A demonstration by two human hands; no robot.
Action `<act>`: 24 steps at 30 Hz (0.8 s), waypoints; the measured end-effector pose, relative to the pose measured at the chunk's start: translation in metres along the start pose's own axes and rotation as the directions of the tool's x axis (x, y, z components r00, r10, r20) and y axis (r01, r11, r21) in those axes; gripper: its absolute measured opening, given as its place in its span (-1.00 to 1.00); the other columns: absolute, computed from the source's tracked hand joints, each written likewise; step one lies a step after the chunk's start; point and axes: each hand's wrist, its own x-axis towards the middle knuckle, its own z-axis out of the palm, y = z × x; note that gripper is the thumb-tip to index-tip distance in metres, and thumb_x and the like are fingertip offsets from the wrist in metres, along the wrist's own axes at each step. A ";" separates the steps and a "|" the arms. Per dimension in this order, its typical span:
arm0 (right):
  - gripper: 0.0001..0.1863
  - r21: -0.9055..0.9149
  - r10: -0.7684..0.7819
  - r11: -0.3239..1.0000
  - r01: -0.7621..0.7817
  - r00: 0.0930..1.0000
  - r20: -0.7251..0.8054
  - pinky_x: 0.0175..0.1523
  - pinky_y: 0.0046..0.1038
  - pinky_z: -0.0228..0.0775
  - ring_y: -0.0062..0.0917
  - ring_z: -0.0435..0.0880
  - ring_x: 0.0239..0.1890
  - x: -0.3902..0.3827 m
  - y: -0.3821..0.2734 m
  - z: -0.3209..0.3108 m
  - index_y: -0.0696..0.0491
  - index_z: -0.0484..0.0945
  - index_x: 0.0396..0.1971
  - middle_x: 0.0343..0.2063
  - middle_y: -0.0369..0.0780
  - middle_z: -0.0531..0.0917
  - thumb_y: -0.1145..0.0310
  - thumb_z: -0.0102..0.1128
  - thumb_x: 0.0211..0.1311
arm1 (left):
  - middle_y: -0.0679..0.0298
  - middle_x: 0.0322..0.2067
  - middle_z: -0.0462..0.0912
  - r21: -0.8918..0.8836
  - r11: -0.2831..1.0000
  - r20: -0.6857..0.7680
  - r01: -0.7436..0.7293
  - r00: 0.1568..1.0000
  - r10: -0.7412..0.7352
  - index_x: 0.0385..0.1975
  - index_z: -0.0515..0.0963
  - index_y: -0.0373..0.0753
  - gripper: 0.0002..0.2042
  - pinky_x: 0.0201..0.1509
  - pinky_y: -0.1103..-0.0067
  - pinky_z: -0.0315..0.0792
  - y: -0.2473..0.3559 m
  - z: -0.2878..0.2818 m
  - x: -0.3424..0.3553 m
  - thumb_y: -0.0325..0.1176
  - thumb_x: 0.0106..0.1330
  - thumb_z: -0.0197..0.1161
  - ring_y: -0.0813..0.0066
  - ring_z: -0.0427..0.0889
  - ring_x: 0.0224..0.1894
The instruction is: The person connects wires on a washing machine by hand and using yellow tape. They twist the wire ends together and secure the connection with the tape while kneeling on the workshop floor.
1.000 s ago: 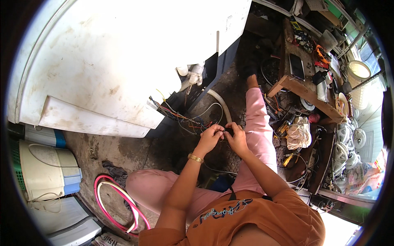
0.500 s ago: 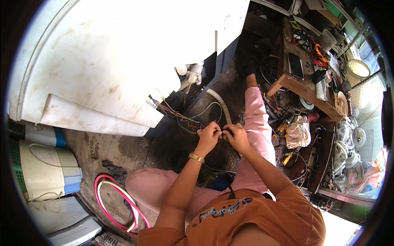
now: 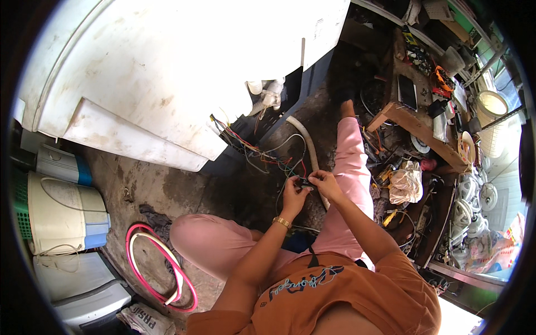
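Viewed remotely through the head camera, I take the white machine point(image 3: 139, 95) as my reference for all positions. I find a bundle of coloured wires point(image 3: 254, 149) leaving its near right corner and trailing over the dark floor toward the hands. Their small dark piece point(image 3: 303, 182) lies out past that corner, on the person's side of the machine and clear of its body. I record the left hand point(image 3: 296, 195) with fingers bent around this piece, and the right hand point(image 3: 325, 185) pinching at its right end between thumb and fingertips. I cannot tell exactly what the piece is, nor which wires join it; a red wire point(image 3: 304, 166) comes down close to it. A pale hose point(image 3: 304, 139) runs from the machine's right side, passing just beyond the right hand. To the machine's right stands a wooden table point(image 3: 432, 137) bearing a phone point(image 3: 407, 92). In my judgement, sound handling here calls for the left hand to steady the piece while the right works with fingertips only, the wires left slack toward the machine so no strand is tugged, and colours checked individually, since the bundle is tangled.
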 end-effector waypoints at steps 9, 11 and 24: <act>-0.91 0.065 -0.044 0.997 0.050 0.995 -0.093 -0.28 -0.63 0.34 -0.69 0.51 -0.43 0.013 0.019 -0.021 0.22 0.59 -0.38 -0.50 -0.31 0.61 0.51 0.24 0.14 | 0.15 -0.11 0.44 0.202 0.940 0.138 -0.273 0.959 0.249 -0.01 0.22 -0.23 -0.53 0.03 0.49 0.38 0.021 -0.003 0.004 -0.55 0.07 0.24 0.34 0.51 -0.06; -0.90 0.099 -0.011 0.995 0.019 0.997 -0.081 -0.31 -0.62 0.34 -0.70 0.51 -0.46 0.013 0.020 -0.019 0.23 0.59 -0.39 -0.52 -0.32 0.61 0.51 0.24 0.13 | 0.15 -0.12 0.43 0.177 0.947 0.158 -0.268 0.957 0.242 -0.02 0.21 -0.22 -0.54 0.02 0.50 0.38 0.031 -0.006 0.003 -0.56 0.08 0.21 0.36 0.51 -0.06; -0.93 -0.119 -0.252 0.961 0.248 0.967 -0.019 -0.37 -0.59 0.36 -0.72 0.54 -0.49 -0.010 0.009 -0.019 0.18 0.61 -0.41 -0.51 -0.28 0.67 0.51 0.26 0.11 | 0.28 -0.08 0.51 -0.655 0.737 0.277 0.164 0.960 0.033 0.25 0.09 -0.04 -0.36 0.00 0.63 0.35 0.058 -0.021 0.023 -0.62 0.17 0.13 0.54 0.49 -0.08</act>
